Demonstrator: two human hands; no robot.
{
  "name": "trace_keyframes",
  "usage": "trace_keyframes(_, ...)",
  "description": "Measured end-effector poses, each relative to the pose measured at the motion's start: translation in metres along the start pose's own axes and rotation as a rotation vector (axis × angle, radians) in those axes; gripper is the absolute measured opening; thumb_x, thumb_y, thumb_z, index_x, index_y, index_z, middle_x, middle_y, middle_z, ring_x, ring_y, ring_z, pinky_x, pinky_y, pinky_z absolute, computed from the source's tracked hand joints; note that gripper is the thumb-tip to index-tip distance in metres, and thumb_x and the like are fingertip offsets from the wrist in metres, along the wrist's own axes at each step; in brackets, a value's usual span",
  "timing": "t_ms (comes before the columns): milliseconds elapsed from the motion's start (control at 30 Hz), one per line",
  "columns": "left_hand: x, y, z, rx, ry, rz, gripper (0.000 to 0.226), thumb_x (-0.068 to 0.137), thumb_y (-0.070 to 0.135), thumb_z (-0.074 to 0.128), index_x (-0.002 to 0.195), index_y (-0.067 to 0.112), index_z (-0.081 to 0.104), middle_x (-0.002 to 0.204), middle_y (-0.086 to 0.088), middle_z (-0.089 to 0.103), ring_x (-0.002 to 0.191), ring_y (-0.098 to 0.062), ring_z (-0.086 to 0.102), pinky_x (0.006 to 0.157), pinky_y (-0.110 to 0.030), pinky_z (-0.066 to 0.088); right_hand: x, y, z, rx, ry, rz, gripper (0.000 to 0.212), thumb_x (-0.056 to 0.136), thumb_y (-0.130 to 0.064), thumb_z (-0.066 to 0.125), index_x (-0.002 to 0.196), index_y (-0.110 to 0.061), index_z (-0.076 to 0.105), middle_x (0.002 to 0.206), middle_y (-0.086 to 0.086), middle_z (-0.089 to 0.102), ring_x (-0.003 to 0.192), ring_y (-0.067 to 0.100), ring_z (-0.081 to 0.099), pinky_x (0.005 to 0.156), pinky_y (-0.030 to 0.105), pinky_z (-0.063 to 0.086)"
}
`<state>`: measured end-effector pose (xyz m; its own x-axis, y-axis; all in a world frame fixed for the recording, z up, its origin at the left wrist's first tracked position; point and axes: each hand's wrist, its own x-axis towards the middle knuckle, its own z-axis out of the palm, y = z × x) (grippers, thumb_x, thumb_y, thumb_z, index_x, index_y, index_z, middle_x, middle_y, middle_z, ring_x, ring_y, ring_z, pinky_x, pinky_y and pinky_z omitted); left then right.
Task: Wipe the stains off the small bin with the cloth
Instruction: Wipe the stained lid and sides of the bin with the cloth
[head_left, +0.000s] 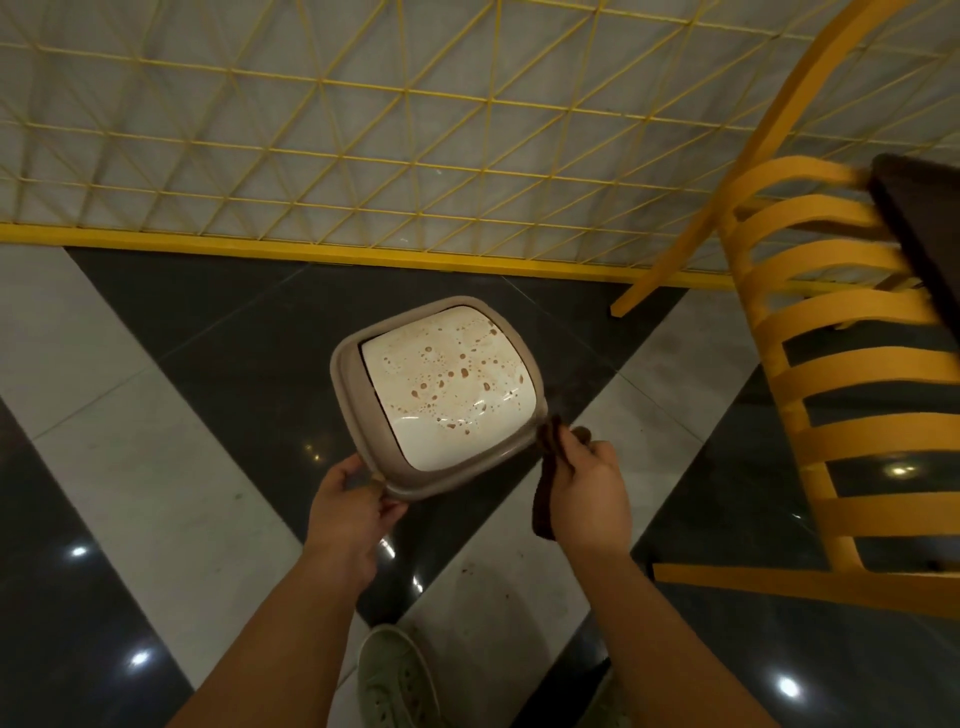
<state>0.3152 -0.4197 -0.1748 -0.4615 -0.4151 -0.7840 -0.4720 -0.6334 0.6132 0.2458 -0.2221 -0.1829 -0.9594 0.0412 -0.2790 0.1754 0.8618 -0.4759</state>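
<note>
While I'm looking down through the head cam, the small bin (441, 395) sits on the floor (156, 467) right between the two hands, a taupe body with a white swing lid (447, 384) on top. That lid is speckled with brown stains (462, 373), mostly on the half away from the hands, while the strip nearest the left hand looks fairly clean and glossy.

Left hand (349, 512) has hold of the bin's near corner, thumb curled over the rim and fingers tucked underneath it, so it's closed around that edge. Right hand (587, 491) is pinching a dark brown cloth (546, 483), which hangs down along the inner side of the hand. The top of the cloth is just beside the bin's rim at the right corner; I can't tell if it's actually touching.

Out past the right hand there's a yellow slatted chair (831, 332) with something dark lying on it. Beyond the bin, further from both hands, a yellow wire grid fence (363, 156) runs across. Below the forearms I can see a pale sneaker (395, 675) on the black and white tiles.
</note>
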Motion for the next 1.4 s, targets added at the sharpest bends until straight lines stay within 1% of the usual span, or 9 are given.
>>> trace_keyframes(100, -0.001, 0.004, -0.008, -0.070, 0.043, 0.008, 0.043, 0.092, 0.006, 0.055, 0.132, 0.019, 0.049, 0.116, -0.011, 0.065, 0.100, -0.024, 0.065, 0.093, -0.041, 0.051, 0.010, -0.003, -0.004, 0.320, 0.006, 0.251, 0.041, 0.098, -0.022, 0.042, 0.139, -0.027, 0.040, 0.122, 0.005, 0.050, 0.102, 0.019, 0.055, 0.093, 0.036, 0.048)
trace_keyframes(233, -0.003, 0.003, -0.011, -0.034, 0.010, 0.005, 0.044, 0.090, 0.002, 0.057, 0.131, 0.018, 0.050, 0.114, -0.012, 0.065, 0.099, -0.024, 0.065, 0.086, -0.037, 0.053, -0.004, -0.017, 0.007, 0.433, 0.004, 0.137, 0.046, 0.097, -0.025, 0.045, 0.141, -0.035, 0.036, 0.121, -0.004, 0.047, 0.106, 0.014, 0.052, 0.097, 0.035, 0.047)
trace_keyframes(333, -0.002, 0.002, -0.007, -0.033, 0.012, 0.005, 0.046, 0.089, -0.002, 0.057, 0.129, 0.018, 0.049, 0.111, -0.012, 0.066, 0.097, -0.026, 0.066, 0.086, -0.039, 0.053, -0.017, -0.030, 0.019, 0.402, 0.043, 0.096, 0.046, 0.098, -0.024, 0.045, 0.141, -0.033, 0.035, 0.112, -0.010, 0.042, 0.100, 0.005, 0.045, 0.092, 0.019, 0.037)
trace_keyframes(500, 0.002, 0.000, -0.003, -0.050, 0.025, -0.012, 0.047, 0.087, -0.005, 0.057, 0.128, 0.015, 0.047, 0.110, -0.013, 0.065, 0.097, -0.027, 0.066, 0.084, -0.040, 0.054, -0.049, -0.022, 0.027, 0.226, -0.086, -0.088, 0.040, 0.098, -0.027, 0.043, 0.137, -0.033, 0.040, 0.118, -0.011, 0.044, 0.102, 0.005, 0.049, 0.085, 0.011, 0.033)
trace_keyframes(700, 0.001, 0.001, -0.003, -0.024, 0.018, 0.007, 0.045, 0.088, -0.002, 0.057, 0.128, 0.016, 0.047, 0.107, -0.011, 0.064, 0.097, -0.026, 0.065, 0.085, -0.039, 0.053, -0.007, -0.027, 0.009, 0.215, 0.017, 0.066, 0.044, 0.100, -0.022, 0.039, 0.143, -0.030, 0.033, 0.127, -0.002, 0.041, 0.091, 0.001, 0.036, 0.083, 0.014, 0.031)
trace_keyframes(900, -0.003, -0.002, 0.007, -0.071, 0.055, 0.003, 0.047, 0.088, -0.005, 0.056, 0.130, 0.014, 0.045, 0.106, -0.011, 0.064, 0.097, -0.025, 0.065, 0.090, -0.039, 0.052, -0.059, -0.022, 0.047, 0.094, -0.183, -0.182, 0.043, 0.098, -0.028, 0.041, 0.140, -0.033, 0.037, 0.131, -0.009, 0.043, 0.108, 0.008, 0.050, 0.094, 0.023, 0.045)
trace_keyframes(1133, -0.004, 0.003, -0.002, 0.007, 0.084, 0.024, 0.051, 0.087, -0.002, 0.060, 0.133, 0.015, 0.046, 0.109, -0.008, 0.063, 0.099, -0.022, 0.063, 0.090, -0.037, 0.050, -0.047, -0.010, 0.016, 0.328, -0.013, 0.039, 0.041, 0.098, -0.019, 0.044, 0.137, -0.029, 0.043, 0.105, -0.010, 0.043, 0.088, -0.001, 0.043, 0.080, 0.007, 0.030)
trace_keyframes(1233, -0.003, 0.014, -0.007, 0.248, 0.190, 0.176, 0.060, 0.091, 0.008, 0.057, 0.144, 0.026, 0.036, 0.141, -0.006, 0.047, 0.124, -0.024, 0.049, 0.104, -0.039, 0.041, -0.046, -0.010, 0.003, 0.408, 0.015, 0.027, 0.042, 0.097, -0.018, 0.045, 0.138, -0.030, 0.041, 0.101, -0.013, 0.042, 0.083, -0.004, 0.046, 0.071, 0.003, 0.032)
trace_keyframes(1400, -0.028, 0.043, -0.009, 0.572, 0.216, 0.745, 0.047, 0.097, 0.024, 0.047, 0.140, 0.039, 0.037, 0.147, 0.003, 0.029, 0.133, -0.012, 0.032, 0.108, -0.034, 0.030, -0.050, -0.016, 0.001, 0.492, 0.035, 0.010, 0.043, 0.096, -0.020, 0.047, 0.136, -0.035, 0.041, 0.103, -0.017, 0.044, 0.093, -0.003, 0.049, 0.085, 0.015, 0.040)
